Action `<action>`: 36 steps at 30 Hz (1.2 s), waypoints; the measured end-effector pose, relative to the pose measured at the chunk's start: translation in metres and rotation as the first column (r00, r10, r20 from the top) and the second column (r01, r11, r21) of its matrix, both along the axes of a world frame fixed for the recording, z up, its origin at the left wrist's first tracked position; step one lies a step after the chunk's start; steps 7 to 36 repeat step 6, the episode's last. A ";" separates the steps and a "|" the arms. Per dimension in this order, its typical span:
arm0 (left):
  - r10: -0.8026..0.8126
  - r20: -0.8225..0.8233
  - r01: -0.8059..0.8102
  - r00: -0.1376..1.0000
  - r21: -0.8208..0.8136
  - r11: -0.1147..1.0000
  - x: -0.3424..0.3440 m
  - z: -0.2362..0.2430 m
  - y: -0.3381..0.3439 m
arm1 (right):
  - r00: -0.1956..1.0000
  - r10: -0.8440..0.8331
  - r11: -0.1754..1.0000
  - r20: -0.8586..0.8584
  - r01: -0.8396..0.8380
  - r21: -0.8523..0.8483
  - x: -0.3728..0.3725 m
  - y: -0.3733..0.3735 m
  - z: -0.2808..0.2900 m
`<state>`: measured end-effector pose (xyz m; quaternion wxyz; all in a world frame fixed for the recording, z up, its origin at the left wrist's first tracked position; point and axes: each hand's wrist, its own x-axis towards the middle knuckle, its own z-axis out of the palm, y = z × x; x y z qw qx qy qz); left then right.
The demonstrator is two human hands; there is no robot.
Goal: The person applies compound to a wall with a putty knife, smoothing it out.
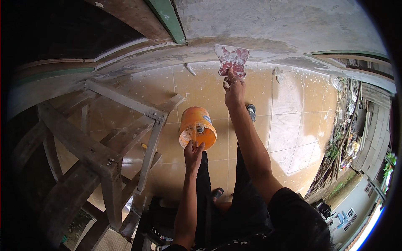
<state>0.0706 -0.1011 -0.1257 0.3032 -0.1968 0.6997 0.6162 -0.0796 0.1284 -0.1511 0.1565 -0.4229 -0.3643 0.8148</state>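
My right hand (235, 90) is stretched forward, closed on a wide putty knife (232, 62) with a dark red, white-smeared face. Its blade edge points at the grey plastered wall (268, 25); whether it touches the wall I cannot tell. Lower and to the left, my left hand (194, 157) grips the near rim of an orange bucket (195, 117). The bucket is tipped so its mouth faces me, and whitish residue with a dark round spot shows inside.
A rough wooden trestle (111, 163) fills the left side. Tan floor tiles (247, 134) are spattered white. Sandals show on the floor, one (251, 112) beyond my right forearm. Sticks and rubble (341, 129) line the right edge. A green-edged frame (169, 21) stands upper left.
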 end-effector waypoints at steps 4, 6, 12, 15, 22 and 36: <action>-0.018 0.007 0.018 1.000 0.011 1.000 -0.006 0.003 -0.009 | 0.997 0.059 0.997 0.059 -0.062 0.054 -0.011 -0.009 -0.009; -0.086 0.047 0.086 0.995 -0.001 0.996 -0.008 -0.002 -0.018 | 0.989 0.120 0.982 -0.083 -0.107 0.155 -0.034 -0.012 -0.018; -0.086 0.047 0.086 0.995 -0.001 0.996 -0.008 -0.002 -0.018 | 0.989 0.120 0.982 -0.083 -0.107 0.155 -0.034 -0.012 -0.018; -0.086 0.047 0.086 0.995 -0.001 0.996 -0.008 -0.002 -0.018 | 0.989 0.120 0.982 -0.083 -0.107 0.155 -0.034 -0.012 -0.018; -0.086 0.047 0.086 0.995 -0.001 0.996 -0.008 -0.002 -0.018 | 0.989 0.120 0.982 -0.083 -0.107 0.155 -0.034 -0.012 -0.018; -0.086 0.047 0.086 0.995 -0.001 0.996 -0.008 -0.002 -0.018 | 0.989 0.120 0.982 -0.083 -0.107 0.155 -0.034 -0.012 -0.018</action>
